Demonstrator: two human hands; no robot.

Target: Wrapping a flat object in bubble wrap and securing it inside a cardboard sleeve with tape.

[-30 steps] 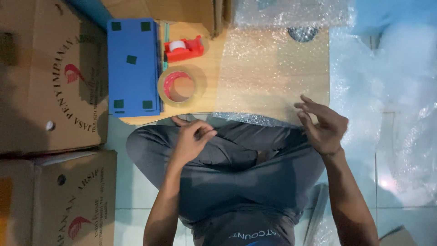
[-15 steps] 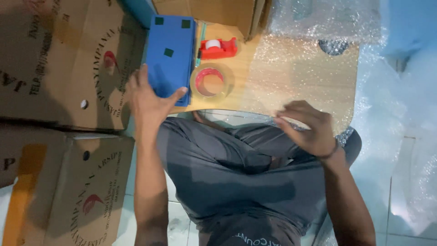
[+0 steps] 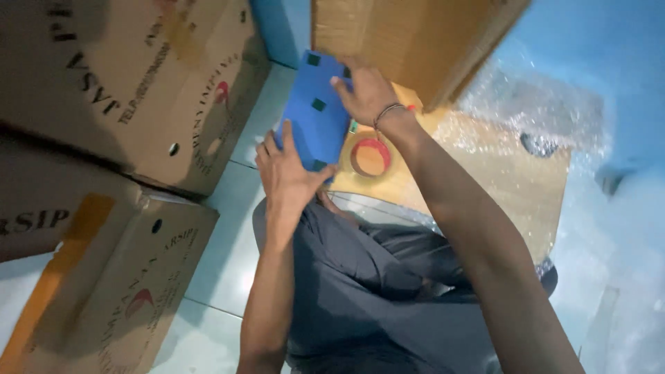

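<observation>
A flat blue board (image 3: 313, 125) with small dark square pads lies tilted at the left end of a low wooden table (image 3: 485, 173). My left hand (image 3: 287, 173) grips its near edge. My right hand (image 3: 367, 90), a bracelet on the wrist, holds its far right edge. Just right of the board a red-rimmed roll of tape (image 3: 370, 156) rests flat on the table. My lap in grey trousers (image 3: 374, 277) fills the lower middle.
Large printed cardboard boxes (image 3: 131, 83) stack at the left on the pale tiled floor, one lower box (image 3: 118, 284) near my left elbow. Another cardboard box (image 3: 415, 41) stands behind the table. Bubble wrap (image 3: 526, 118) covers the table's right half and the floor at right.
My left hand went from my lap to the blue board; my right hand crossed from the table's right side to the board's far edge. The view swung left and the board now sits tilted.
</observation>
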